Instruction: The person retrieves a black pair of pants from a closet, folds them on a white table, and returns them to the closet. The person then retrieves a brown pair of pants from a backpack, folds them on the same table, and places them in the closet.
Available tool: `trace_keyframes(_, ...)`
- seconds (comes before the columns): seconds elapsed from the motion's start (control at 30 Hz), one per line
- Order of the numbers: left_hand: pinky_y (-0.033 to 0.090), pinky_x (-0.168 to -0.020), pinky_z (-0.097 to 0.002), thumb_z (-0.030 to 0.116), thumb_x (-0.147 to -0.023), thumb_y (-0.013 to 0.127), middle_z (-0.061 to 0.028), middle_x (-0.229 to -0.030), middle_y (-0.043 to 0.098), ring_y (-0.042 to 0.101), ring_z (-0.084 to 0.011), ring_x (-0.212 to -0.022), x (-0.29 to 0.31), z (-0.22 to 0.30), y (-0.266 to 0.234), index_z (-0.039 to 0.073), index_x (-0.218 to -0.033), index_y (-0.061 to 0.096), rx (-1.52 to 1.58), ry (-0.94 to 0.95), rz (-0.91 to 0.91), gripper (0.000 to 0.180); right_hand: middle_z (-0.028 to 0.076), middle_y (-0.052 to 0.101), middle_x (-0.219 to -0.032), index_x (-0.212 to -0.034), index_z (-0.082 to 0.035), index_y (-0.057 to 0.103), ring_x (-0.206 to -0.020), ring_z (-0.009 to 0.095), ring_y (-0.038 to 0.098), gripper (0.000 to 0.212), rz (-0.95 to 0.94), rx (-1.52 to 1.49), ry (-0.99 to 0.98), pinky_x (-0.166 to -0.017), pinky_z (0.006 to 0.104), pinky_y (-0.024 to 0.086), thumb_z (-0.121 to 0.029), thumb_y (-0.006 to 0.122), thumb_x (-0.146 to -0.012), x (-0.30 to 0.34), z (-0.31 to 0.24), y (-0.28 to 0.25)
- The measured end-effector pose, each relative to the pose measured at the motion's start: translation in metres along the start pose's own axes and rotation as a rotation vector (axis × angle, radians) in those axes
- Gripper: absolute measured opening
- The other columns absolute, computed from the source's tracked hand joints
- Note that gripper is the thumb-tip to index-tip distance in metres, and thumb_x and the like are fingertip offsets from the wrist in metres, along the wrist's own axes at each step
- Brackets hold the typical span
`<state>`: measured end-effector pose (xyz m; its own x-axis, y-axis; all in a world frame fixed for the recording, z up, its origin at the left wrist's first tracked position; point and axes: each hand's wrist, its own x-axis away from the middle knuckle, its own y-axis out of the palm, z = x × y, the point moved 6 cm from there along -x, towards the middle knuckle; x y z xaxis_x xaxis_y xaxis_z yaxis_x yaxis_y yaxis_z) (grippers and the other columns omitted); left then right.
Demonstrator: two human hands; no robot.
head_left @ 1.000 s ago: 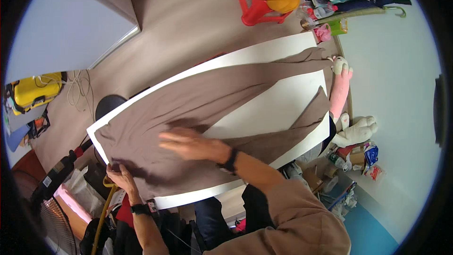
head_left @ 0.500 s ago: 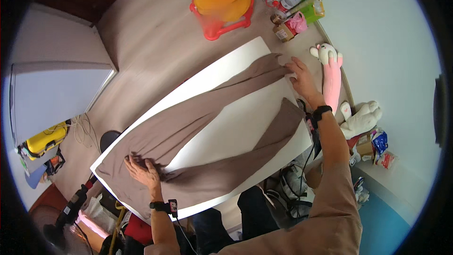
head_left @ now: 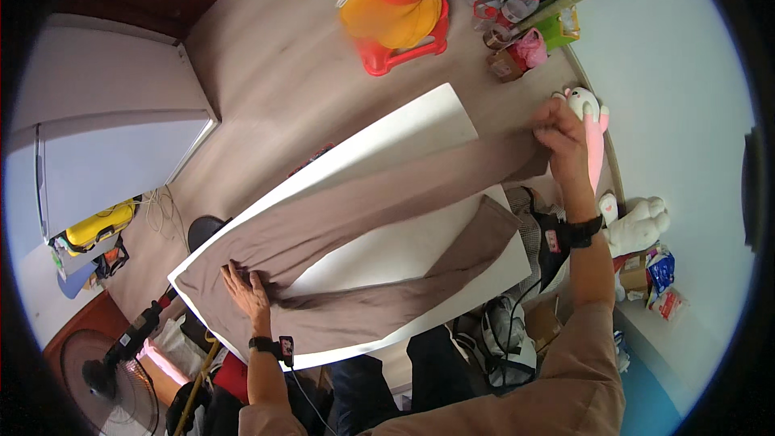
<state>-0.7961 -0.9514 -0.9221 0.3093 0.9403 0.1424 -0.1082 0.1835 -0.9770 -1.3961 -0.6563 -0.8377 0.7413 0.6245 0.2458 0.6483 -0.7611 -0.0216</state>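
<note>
Your left hand [head_left: 249, 291] lies flat, fingers spread, pressing the waist end of the trousers [head_left: 355, 222] onto the board [head_left: 404, 125]; it grips nothing. Your right hand [head_left: 559, 131] is stretched to the far end, fingers curled and seemingly pinching the hem of the upper leg. The trousers lie spread along the white board, legs forked apart. You look to be straightening that far leg; next you likely need an even pull along its length while the waist stays pinned. A pink plush toy [head_left: 596, 125] sits just beside your right hand, a red stool [head_left: 400, 12] beyond, a fan [head_left: 113, 375] at lower left.
</note>
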Motion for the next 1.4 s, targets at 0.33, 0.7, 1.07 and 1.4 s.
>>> trace_keyframes(0.33,0.017,-0.112,-0.0478,0.04,-0.087,0.051,-0.0237,-0.149,0.021,0.019,-0.0418,-0.137,0.0,0.013,0.009,0.008,-0.145,0.026,0.089,0.039,0.054,0.071,0.004,0.061,-0.101,-0.112,-0.003,0.06,-0.095,0.012,0.055,0.03,0.01,0.486,0.274,-0.086,0.0238,0.041,-0.009,0.06,-0.082,-0.079,0.168,-0.028)
trace_keyframes(0.7,0.011,-0.111,-0.0521,0.065,-0.08,0.051,-0.0227,-0.151,0.017,0.014,-0.0436,-0.138,0.009,-0.009,0.02,0.008,-0.147,0.021,0.049,0.037,0.075,0.093,0.001,0.06,-0.089,-0.107,-0.002,0.06,-0.083,0.011,0.054,0.028,-0.028,0.15,0.227,-0.078,0.0252,0.042,-0.008,0.066,-0.08,-0.046,0.136,-0.016)
trace_keyframes(1.07,0.009,-0.109,-0.0571,0.075,-0.067,0.058,-0.022,-0.153,0.009,0.008,-0.0444,-0.139,0.009,-0.022,0.03,0.011,-0.149,0.013,0.0,0.082,-0.002,0.113,0.01,0.063,-0.099,-0.12,-0.002,0.053,-0.087,0.015,0.058,0.041,0.148,0.671,0.047,-0.074,0.0301,0.049,0.001,0.061,-0.08,-0.032,0.164,-0.015)
trace_keyframes(1.4,0.016,-0.109,-0.0543,0.061,-0.084,0.048,-0.0237,-0.149,0.021,0.018,-0.0436,-0.137,0.063,-0.003,-0.008,0.007,-0.146,0.026,0.11,0.286,0.111,0.085,0.013,0.061,-0.114,-0.127,-0.005,0.052,-0.103,0.02,0.057,0.051,-0.091,0.677,0.207,-0.088,0.0341,0.046,-0.007,0.066,-0.078,0.109,0.13,-0.018)
